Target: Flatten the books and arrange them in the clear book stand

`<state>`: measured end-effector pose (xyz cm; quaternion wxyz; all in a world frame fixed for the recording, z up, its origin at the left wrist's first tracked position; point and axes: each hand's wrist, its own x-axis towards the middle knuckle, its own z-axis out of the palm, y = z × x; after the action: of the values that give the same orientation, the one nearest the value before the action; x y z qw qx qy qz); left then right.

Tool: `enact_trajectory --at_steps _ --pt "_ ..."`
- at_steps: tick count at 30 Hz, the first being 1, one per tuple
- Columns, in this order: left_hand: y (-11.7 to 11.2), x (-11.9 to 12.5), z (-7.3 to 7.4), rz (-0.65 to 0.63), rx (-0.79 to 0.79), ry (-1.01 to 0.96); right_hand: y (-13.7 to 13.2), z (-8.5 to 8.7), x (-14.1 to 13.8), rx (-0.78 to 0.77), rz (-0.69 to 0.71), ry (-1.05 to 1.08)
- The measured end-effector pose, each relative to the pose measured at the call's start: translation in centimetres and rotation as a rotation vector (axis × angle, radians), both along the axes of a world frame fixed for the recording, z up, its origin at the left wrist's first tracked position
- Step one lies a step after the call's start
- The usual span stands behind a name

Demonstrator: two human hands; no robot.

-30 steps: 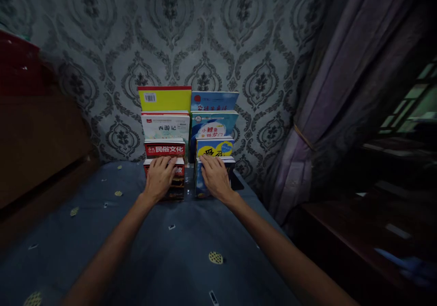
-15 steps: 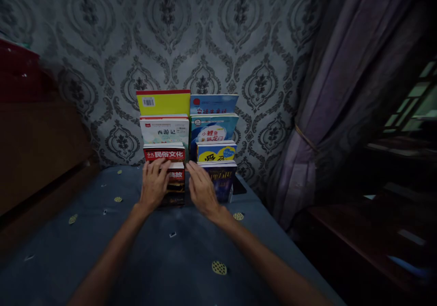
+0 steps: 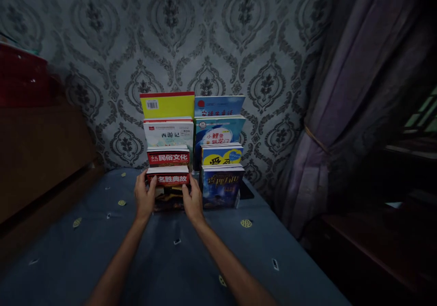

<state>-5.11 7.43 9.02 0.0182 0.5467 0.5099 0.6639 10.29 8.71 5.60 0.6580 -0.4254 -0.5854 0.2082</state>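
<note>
Two columns of upright books stand in stepped rows. At the front of the left column is a dark book with a red title band [image 3: 170, 192]. My left hand [image 3: 144, 197] grips its left edge, thumb on the cover. Against its right edge my right hand [image 3: 193, 202] is closed the same way; the fingers behind are partly hidden. Behind it rise a red-banded book [image 3: 170, 157], a white book [image 3: 167, 133] and a yellow book [image 3: 167, 106]. In the right column are a dark blue book [image 3: 220, 187], a blue-and-yellow book [image 3: 206, 155], a teal book [image 3: 235, 130] and a blue book [image 3: 235, 104].
The books stand on a dark blue patterned cloth [image 3: 164, 269] before a patterned wall [image 3: 211, 37]. A flat black object [image 3: 247, 191] lies behind the right column. A brown box [image 3: 44, 146] stands at left, a purple curtain [image 3: 334, 114] at right.
My hands have moved from the top of the left column's front books to both sides of the front one, uncovering its title. The view has shifted slightly.
</note>
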Motion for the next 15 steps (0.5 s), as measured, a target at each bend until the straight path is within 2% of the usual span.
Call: enact_trajectory --at_steps 7,15 --pt "0.36 -0.87 -0.16 -0.090 -0.018 -0.085 0.20 -0.44 -0.07 -0.022 0.004 0.020" --pt "0.47 -1.12 -0.16 -0.101 0.004 -0.088 0.45 -0.82 -0.36 0.007 -0.028 0.004"
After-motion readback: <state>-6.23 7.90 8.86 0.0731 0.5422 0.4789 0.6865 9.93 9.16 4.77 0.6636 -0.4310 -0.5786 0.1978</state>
